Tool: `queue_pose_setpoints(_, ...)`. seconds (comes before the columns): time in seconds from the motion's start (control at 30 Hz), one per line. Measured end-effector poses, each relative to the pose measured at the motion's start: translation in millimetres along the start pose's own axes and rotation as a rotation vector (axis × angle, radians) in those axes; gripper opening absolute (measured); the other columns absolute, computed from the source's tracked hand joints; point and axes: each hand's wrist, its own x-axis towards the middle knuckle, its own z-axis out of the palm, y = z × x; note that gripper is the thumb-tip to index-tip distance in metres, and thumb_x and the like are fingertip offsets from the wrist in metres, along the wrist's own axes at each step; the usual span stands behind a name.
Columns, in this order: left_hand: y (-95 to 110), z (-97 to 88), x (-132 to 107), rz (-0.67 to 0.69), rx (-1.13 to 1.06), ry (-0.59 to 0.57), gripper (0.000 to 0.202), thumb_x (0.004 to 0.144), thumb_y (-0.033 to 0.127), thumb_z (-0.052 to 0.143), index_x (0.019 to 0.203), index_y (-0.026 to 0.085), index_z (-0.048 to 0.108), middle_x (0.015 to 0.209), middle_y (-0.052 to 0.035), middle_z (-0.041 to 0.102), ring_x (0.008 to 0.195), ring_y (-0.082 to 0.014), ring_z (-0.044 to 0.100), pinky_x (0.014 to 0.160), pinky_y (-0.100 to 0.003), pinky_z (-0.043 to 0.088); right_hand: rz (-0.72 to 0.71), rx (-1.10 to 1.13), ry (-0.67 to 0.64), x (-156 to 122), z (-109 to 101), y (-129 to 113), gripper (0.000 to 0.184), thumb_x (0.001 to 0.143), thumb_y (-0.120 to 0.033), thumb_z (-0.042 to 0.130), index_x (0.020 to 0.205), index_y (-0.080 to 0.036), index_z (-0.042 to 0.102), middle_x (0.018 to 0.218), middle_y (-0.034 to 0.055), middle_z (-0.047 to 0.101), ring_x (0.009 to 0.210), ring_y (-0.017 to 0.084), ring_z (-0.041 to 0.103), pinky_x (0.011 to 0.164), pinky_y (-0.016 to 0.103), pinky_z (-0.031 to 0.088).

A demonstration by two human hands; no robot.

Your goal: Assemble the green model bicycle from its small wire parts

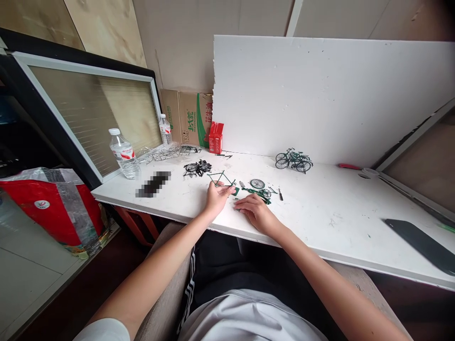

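In the head view my left hand pinches a thin green model bicycle frame just above the white table. A small flat green piece shows beside its fingertips. My right hand rests low over the table, its fingers drawn together at a tiny dark part too small to name. Beyond the right hand lie a spoked model wheel, loose green model parts and a small dark pointed tool.
A green model bicycle stands near the white back board. Black model parts and wiry part frames lie left. Two water bottles, the nearer by the table's left edge, a red box and a phone surround them.
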Motion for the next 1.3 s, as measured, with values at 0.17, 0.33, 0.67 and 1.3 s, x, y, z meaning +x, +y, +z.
queue_pose_setpoints(0.17,-2.6,-0.3,0.3,-0.018,-0.021,-0.064,0.061,0.079,0.041,0.092,0.104,0.024,0.038,0.103,-0.0123,0.081,0.088,-0.0257,0.082,0.093,-0.043,0.058,0.037,0.036,0.069,-1.0,-3.8,-0.1,0.026,0.107,-0.020,0.052,0.109,-0.025,0.077,0.121,0.0106,0.077,0.113,0.029,0.065,0.100,0.051,0.054)
queue_pose_setpoints(0.33,-6.0,-0.1,-0.3,-0.028,-0.047,-0.124,0.063,0.076,0.041,0.094,0.100,0.023,0.039,0.104,-0.0102,0.079,0.083,-0.0221,0.081,0.087,-0.038,0.059,0.266,0.225,0.285,-2.4,-7.8,10.9,0.022,0.107,-0.037,0.059,0.114,-0.024,0.075,0.123,0.0119,0.075,0.118,0.029,0.068,0.102,0.048,0.054)
queue_pose_setpoints(0.67,-5.7,8.1,-14.5,0.039,0.172,-0.227,0.049,0.082,0.034,0.087,0.101,0.022,0.043,0.101,-0.0048,0.070,0.072,-0.0117,0.069,0.065,-0.025,0.055,0.589,0.742,0.369,0.8,-11.1,15.3,0.044,0.084,-0.060,0.084,0.108,-0.024,0.078,0.122,0.0112,0.080,0.113,0.031,0.075,0.104,0.047,0.058)
queue_pose_setpoints(1.3,-10.8,10.6,-10.7,-0.004,0.068,-0.179,0.054,0.081,0.039,0.089,0.102,0.023,0.042,0.093,-0.0043,0.075,0.079,-0.0188,0.078,0.076,-0.033,0.062,0.574,0.695,0.269,0.1,-13.3,7.5,0.051,0.086,-0.068,0.078,0.105,-0.021,0.077,0.111,0.0122,0.081,0.101,0.029,0.076,0.094,0.043,0.061)
